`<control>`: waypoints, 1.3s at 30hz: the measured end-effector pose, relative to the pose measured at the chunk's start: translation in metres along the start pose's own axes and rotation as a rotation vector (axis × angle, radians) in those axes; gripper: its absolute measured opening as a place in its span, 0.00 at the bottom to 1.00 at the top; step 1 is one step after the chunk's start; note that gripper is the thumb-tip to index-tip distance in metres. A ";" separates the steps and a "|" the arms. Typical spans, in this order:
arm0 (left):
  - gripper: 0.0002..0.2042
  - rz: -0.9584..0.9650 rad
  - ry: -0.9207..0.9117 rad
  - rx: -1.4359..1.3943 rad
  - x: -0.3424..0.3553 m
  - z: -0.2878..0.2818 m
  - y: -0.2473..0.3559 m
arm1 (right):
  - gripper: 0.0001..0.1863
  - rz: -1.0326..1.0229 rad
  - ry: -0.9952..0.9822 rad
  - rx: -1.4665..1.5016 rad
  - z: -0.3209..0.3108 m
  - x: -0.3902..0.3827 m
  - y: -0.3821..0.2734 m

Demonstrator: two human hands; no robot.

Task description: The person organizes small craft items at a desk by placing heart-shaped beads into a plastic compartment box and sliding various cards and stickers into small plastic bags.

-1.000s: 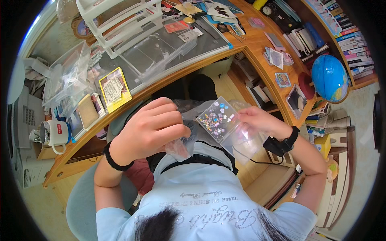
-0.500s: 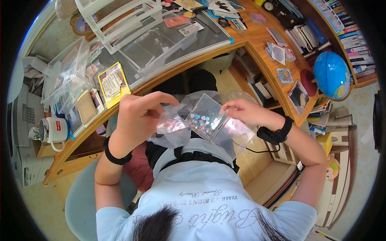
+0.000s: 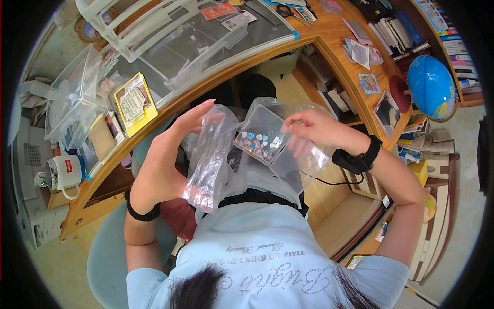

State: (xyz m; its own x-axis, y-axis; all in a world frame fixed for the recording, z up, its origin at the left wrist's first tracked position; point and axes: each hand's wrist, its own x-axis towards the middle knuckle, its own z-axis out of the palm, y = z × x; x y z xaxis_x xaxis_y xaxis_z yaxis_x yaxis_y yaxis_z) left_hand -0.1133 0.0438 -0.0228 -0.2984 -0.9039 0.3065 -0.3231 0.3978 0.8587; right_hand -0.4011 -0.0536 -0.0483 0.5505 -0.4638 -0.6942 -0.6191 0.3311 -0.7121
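Note:
Over my lap, my right hand (image 3: 314, 129) grips the hinged edge of a clear plastic box (image 3: 257, 121) between thumb and fingers. The box is tilted, with small white, blue and coloured pieces (image 3: 260, 146) gathered in its lower part. Its clear lid (image 3: 293, 167) hangs open below my right fingers. My left hand (image 3: 167, 154) is spread wide, fingers stretched upward and thumb below. A crinkled clear plastic bag (image 3: 211, 159) lies against it, partly over the thumb, to the left of the box. More clear film shows behind the box.
Ahead is a wooden desk with a clear drawer (image 3: 206, 62), a white drawer frame (image 3: 128, 31) and a yellow-edged packet (image 3: 135, 105). A white mug (image 3: 68, 172) stands at the left edge. A blue globe (image 3: 429, 87) and photo cards (image 3: 358, 54) are at right.
My left fingers have opened from a bent grip and spread, and the bag now stretches taller beside them. The box stays in my right hand. The whole view has shifted slightly.

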 end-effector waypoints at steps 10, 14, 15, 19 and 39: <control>0.52 -0.103 0.072 -0.151 -0.001 -0.003 -0.014 | 0.14 -0.046 0.025 -0.077 0.002 0.004 -0.013; 0.53 -0.184 0.107 -0.243 0.003 -0.001 -0.013 | 0.12 -0.092 0.033 -0.132 0.002 0.007 -0.019; 0.52 -0.201 0.118 -0.297 0.005 0.001 -0.012 | 0.12 -0.114 0.034 -0.162 0.003 0.007 -0.022; 0.51 -0.136 0.022 -0.372 0.011 0.006 -0.016 | 0.09 -0.136 0.106 -0.280 0.019 0.017 -0.033; 0.54 -0.127 0.060 -0.382 -0.006 -0.009 -0.023 | 0.15 -0.940 0.740 -1.626 0.075 0.035 -0.009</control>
State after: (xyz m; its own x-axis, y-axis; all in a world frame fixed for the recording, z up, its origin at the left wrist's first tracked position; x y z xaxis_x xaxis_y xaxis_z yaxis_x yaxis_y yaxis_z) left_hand -0.0958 0.0383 -0.0400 -0.2210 -0.9541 0.2020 0.0067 0.2056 0.9786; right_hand -0.3343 -0.0116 -0.0740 0.9112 -0.3394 0.2335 -0.3968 -0.8755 0.2757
